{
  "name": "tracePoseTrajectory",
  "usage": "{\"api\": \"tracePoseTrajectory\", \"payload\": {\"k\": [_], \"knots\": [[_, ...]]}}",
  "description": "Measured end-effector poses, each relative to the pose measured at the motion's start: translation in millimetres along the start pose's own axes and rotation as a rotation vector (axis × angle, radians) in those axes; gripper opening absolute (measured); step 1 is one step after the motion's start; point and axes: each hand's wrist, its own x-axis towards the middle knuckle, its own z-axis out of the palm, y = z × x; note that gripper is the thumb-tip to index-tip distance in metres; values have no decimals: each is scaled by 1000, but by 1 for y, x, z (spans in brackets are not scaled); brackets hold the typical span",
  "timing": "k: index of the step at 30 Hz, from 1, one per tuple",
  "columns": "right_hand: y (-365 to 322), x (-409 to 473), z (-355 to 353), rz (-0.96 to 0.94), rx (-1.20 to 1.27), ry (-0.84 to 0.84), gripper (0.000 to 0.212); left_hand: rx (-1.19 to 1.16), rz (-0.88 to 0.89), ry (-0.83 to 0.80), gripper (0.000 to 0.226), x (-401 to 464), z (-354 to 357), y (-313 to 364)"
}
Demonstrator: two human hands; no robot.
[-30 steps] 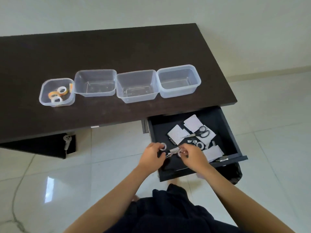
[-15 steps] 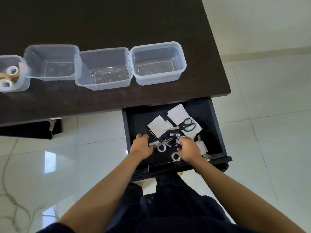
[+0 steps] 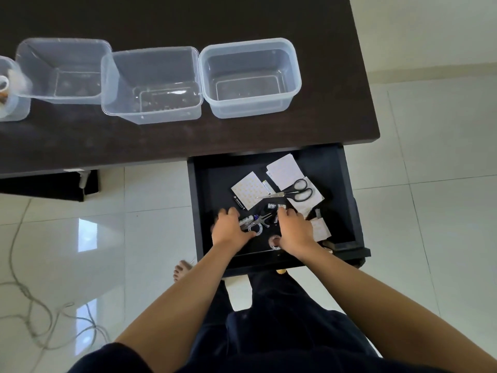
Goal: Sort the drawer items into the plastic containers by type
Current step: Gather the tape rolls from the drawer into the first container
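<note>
Containers stand in a row on the desk (image 3: 188, 135), well beyond both hands and up from the open drawer (image 3: 347, 189), likely lined up so each can take one type. Farthest left of the left hand, cut by the frame edge, the small tub (image 3: 13, 103) already has tape rolls in it. Next comes a clear container (image 3: 63, 71), then the middle container (image 3: 150, 84) touching it, then the right container (image 3: 250, 76); these three look empty, so the sorting seems barely begun.

Inside the drawer, the left hand (image 3: 230, 228) lies palm down at the near left, fingers curled over a small cluster of metal pieces (image 3: 255, 222) and a tape roll (image 3: 256, 232); whether it truly grips any of them I cannot tell. Between the two hands sits that cluster, and just by the right wrist another tape roll (image 3: 274, 242) lies loose. The right hand (image 3: 293, 227) reaches forward with fingers bent down onto small items beyond it, apparently picking among them; a firm hold is not visible.

Beyond the hands lie a dotted sheet (image 3: 248, 189), a white card (image 3: 285, 170) and black-handled scissors (image 3: 293, 193) resting across the paper. Right of the right hand, paper scraps (image 3: 320, 228) sit near the drawer's front corner. Both hands working the same near patch suggests gathering like pieces before carrying them up.
</note>
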Motion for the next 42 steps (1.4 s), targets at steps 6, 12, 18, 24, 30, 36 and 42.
{"api": "tracePoseTrajectory", "payload": {"k": [6,12,18,24,30,36,42], "knots": [[0,3,5,-37,-92,25,63,161,-60,134,76,-3,18,4],[6,7,6,-100,13,65,44,155,-47,219,67,-7,15,2],[7,6,6,-122,-6,69,43,-6,-96,206,62,-5,15,-2],[10,9,8,-82,55,104,35,-99,-59,167,70,-3,17,-4],[7,11,10,-89,79,109,32,30,3,155,76,-1,17,-1],[12,2,2,-92,327,191,22,55,28,170,66,-6,11,-1],[12,-9,-1,-110,458,246,23,54,63,182,52,-17,1,0]]}}
